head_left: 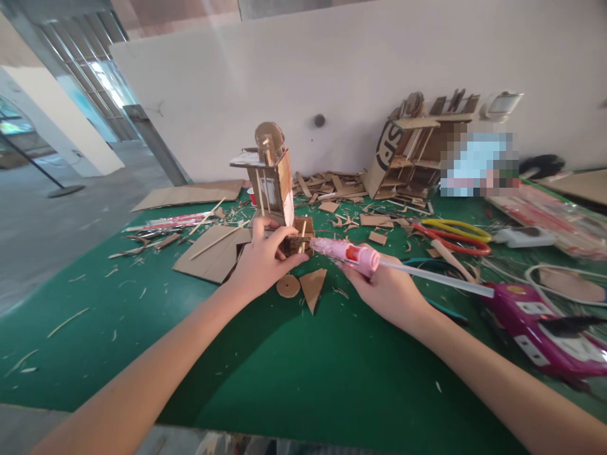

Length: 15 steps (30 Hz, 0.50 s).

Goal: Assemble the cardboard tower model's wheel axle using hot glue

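Note:
My right hand [391,294] is wrapped around a pink hot glue gun [348,251], with a long translucent glue stick [436,278] sticking out of its back. The gun's nozzle points left, close to the fingers of my left hand [263,256]. Those fingers are closed at the base of a tower-like cardboard model [275,186], by a small open cardboard box part [308,226] and a thin wooden stick [304,229]. Just below lie a cardboard disc [288,286] and a cardboard triangle [313,287]. To the left is a flat cardboard sheet [211,256].
Scissors with yellow handles [455,229] and a red-orange pair [450,243] lie right. A magenta power strip [535,328] sits near the right edge. Cardboard scraps [336,184] and a larger cardboard structure [403,151] stand along the wall. Shavings dot the green table [294,373].

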Tool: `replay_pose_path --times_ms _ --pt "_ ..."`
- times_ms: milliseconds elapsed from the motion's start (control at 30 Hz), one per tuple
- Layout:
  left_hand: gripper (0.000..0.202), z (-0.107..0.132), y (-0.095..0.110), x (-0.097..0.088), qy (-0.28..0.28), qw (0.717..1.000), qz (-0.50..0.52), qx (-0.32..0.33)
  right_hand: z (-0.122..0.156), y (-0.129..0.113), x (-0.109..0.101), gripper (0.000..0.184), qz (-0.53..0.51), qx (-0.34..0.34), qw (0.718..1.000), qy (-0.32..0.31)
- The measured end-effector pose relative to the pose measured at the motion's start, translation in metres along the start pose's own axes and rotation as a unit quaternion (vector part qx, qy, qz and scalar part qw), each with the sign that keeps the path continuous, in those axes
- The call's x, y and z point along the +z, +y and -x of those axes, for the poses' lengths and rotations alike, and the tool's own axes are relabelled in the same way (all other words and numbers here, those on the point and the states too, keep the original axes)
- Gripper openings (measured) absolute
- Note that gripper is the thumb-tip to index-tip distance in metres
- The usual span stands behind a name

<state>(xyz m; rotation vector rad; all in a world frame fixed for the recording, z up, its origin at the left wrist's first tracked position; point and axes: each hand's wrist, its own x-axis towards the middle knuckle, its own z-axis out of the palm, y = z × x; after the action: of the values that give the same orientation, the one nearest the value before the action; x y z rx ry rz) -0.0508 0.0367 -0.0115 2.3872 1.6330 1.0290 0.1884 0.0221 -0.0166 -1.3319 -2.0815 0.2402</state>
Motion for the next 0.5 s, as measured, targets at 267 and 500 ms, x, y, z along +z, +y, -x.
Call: replay_pose_path --times_ms 267,500 --pt "0.033 0.0007 0.0004 0.0013 0.005 1.0 0.003 0.005 0.0012 0.0007 -0.001 0.026 0.002 -0.002 1.0 -0.004" --pt "0.028 0.0008 0.0005 0.0018 0.013 0.999 0.041 0.008 0.0003 0.0008 -0.0013 0.022 0.027 -0.005 1.0 -0.015"
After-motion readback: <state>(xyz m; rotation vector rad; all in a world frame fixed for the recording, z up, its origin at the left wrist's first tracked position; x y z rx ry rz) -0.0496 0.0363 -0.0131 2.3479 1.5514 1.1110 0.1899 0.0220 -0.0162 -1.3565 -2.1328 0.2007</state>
